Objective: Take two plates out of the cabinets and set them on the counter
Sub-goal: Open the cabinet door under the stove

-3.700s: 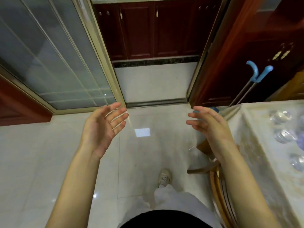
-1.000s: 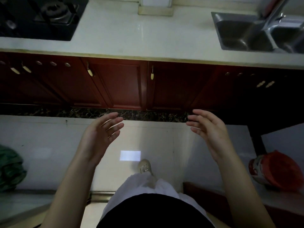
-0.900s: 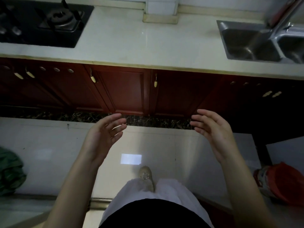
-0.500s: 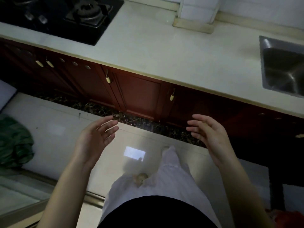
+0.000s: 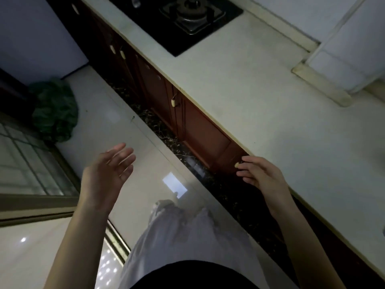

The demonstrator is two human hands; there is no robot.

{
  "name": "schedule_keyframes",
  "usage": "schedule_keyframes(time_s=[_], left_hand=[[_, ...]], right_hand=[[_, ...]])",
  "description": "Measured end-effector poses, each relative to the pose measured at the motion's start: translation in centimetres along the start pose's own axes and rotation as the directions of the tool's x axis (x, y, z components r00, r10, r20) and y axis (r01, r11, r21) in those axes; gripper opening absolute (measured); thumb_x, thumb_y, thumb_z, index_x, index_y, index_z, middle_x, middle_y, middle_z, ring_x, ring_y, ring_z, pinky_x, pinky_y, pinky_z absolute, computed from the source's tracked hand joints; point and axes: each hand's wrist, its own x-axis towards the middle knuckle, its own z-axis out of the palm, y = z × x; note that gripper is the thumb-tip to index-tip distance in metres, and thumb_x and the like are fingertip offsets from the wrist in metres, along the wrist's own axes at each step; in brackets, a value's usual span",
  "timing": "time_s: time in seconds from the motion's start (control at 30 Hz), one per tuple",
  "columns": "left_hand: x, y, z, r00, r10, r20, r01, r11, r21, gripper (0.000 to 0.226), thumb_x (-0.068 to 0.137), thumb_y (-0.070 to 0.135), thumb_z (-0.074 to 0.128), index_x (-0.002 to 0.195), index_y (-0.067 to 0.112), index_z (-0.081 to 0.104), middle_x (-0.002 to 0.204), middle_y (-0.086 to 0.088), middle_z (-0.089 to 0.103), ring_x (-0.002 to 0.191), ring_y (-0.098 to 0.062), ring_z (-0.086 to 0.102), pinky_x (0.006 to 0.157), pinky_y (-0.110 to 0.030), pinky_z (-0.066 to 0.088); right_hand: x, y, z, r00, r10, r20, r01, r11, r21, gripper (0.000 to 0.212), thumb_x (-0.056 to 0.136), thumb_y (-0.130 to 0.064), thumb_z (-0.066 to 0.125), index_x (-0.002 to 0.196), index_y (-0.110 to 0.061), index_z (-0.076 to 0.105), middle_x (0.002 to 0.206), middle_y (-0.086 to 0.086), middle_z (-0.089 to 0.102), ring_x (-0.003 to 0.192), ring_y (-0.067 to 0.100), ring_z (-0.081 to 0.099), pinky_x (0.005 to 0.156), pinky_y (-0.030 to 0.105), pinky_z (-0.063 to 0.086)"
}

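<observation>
No plate is in view. Dark red lower cabinets (image 5: 204, 134) run diagonally under a pale counter (image 5: 260, 97), and their doors are closed. My right hand (image 5: 262, 176) reaches to the cabinet front just below the counter edge, its fingertips touching a small brass door handle (image 5: 236, 165). The fingers look nearly straight. My left hand (image 5: 106, 174) hovers over the floor with its palm open and holds nothing.
A black gas stove (image 5: 187, 15) is set into the counter at the far end. A white column (image 5: 350, 49) stands at the counter's back. A green bag (image 5: 55, 113) lies on the floor by a glass sliding door (image 5: 25, 170). Another brass handle (image 5: 173, 102) sits further along.
I have walked in from the doorway and turned left along the counter. My right hand has moved forward to a cabinet door handle. My left hand stays open in the air.
</observation>
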Motion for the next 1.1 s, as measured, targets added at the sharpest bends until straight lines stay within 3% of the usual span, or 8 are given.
schedule_keyframes(time_s=[0.1, 0.2, 0.3, 0.4, 0.5, 0.8, 0.97, 1.1], left_hand=[[0.8, 0.3, -1.1, 0.998, 0.007, -0.062, -0.009, 0.999, -0.037, 0.033, 0.092, 0.022, 0.035, 0.090, 0.019, 0.068, 0.078, 0.006, 0.075, 0.077, -0.008, 0.070, 0.084, -0.026, 0.043], [2.0, 0.5, -2.3, 0.995, 0.001, -0.102, -0.009, 0.997, -0.075, 0.031, 0.093, 0.020, 0.033, 0.091, 0.020, 0.064, 0.074, 0.006, 0.073, 0.074, -0.008, 0.069, 0.076, -0.022, 0.048], [3.8, 1.3, -3.8, 0.996, -0.009, -0.092, -0.002, 0.993, -0.116, 0.038, 0.092, 0.019, 0.034, 0.082, 0.020, 0.071, 0.075, 0.004, 0.073, 0.073, -0.010, 0.070, 0.066, -0.017, 0.053], [5.9, 2.5, -5.0, 0.998, -0.011, -0.060, 0.005, 0.994, -0.110, 0.039, 0.092, 0.018, 0.033, 0.083, 0.019, 0.071, 0.076, 0.004, 0.073, 0.075, -0.010, 0.071, 0.066, -0.017, 0.054], [9.5, 4.8, -6.7, 1.000, -0.015, -0.014, 0.014, 0.996, -0.087, 0.032, 0.093, 0.018, 0.032, 0.093, 0.017, 0.064, 0.077, 0.003, 0.074, 0.078, -0.012, 0.072, 0.067, -0.018, 0.055], [20.9, 14.4, -9.6, 0.972, -0.027, 0.231, 0.005, 0.995, 0.097, 0.028, 0.092, 0.017, 0.036, 0.097, 0.016, 0.063, 0.083, 0.003, 0.073, 0.083, -0.012, 0.070, 0.071, -0.018, 0.056], [24.7, 15.8, -9.0, 0.965, -0.054, 0.258, -0.006, 0.974, 0.226, 0.024, 0.091, 0.014, 0.039, 0.095, 0.019, 0.062, 0.084, 0.003, 0.069, 0.080, -0.010, 0.068, 0.075, -0.021, 0.049], [27.2, 15.0, -8.5, 0.964, 0.067, 0.257, -0.136, 0.956, 0.259, 0.025, 0.092, 0.002, 0.038, 0.092, 0.015, 0.060, 0.089, -0.005, 0.062, 0.083, -0.015, 0.062, 0.074, -0.021, 0.050]], right_hand=[[2.3, -1.1, 1.2, 0.996, -0.002, 0.084, 0.004, 1.000, -0.014, 0.021, 0.094, -0.005, 0.044, 0.101, -0.011, 0.063, 0.092, 0.008, 0.069, 0.077, 0.012, 0.068, 0.069, 0.017, 0.054], [4.2, -2.2, 3.4, 0.988, -0.018, 0.151, 0.020, 1.000, -0.016, 0.022, 0.094, -0.005, 0.044, 0.097, -0.016, 0.063, 0.092, 0.007, 0.068, 0.082, 0.018, 0.066, 0.075, 0.023, 0.053], [6.0, -3.1, 6.7, 0.983, -0.025, 0.180, 0.028, 1.000, -0.013, 0.023, 0.094, -0.005, 0.044, 0.094, -0.019, 0.063, 0.092, 0.007, 0.069, 0.085, 0.021, 0.066, 0.079, 0.027, 0.052], [7.5, -3.4, 9.9, 0.981, -0.037, 0.192, 0.039, 0.999, -0.007, 0.023, 0.094, -0.005, 0.045, 0.093, -0.020, 0.063, 0.091, 0.007, 0.069, 0.086, 0.023, 0.066, 0.073, 0.022, 0.054], [9.0, -3.8, 13.9, 0.988, -0.021, 0.154, 0.023, 1.000, -0.014, 0.022, 0.094, -0.006, 0.046, 0.095, -0.018, 0.064, 0.091, 0.007, 0.069, 0.087, 0.023, 0.066, 0.075, 0.026, 0.052], [11.8, -4.0, 24.5, 0.998, 0.029, -0.053, -0.024, 0.995, 0.094, 0.022, 0.093, -0.001, 0.043, 0.098, -0.009, 0.064, 0.083, 0.003, 0.068, 0.079, 0.016, 0.064, 0.071, 0.023, 0.051], [13.3, -4.6, 27.5, 0.991, 0.034, -0.130, -0.016, 0.991, 0.136, 0.024, 0.093, -0.003, 0.044, 0.094, -0.017, 0.063, 0.086, 0.002, 0.068, 0.079, 0.013, 0.065, 0.071, 0.021, 0.053], [15.3, -4.1, 29.6, 0.989, 0.054, -0.134, -0.035, 0.989, 0.146, 0.019, 0.090, -0.002, 0.052, 0.102, -0.012, 0.063, 0.093, -0.001, 0.067, 0.088, 0.011, 0.063, 0.083, 0.028, 0.051]])
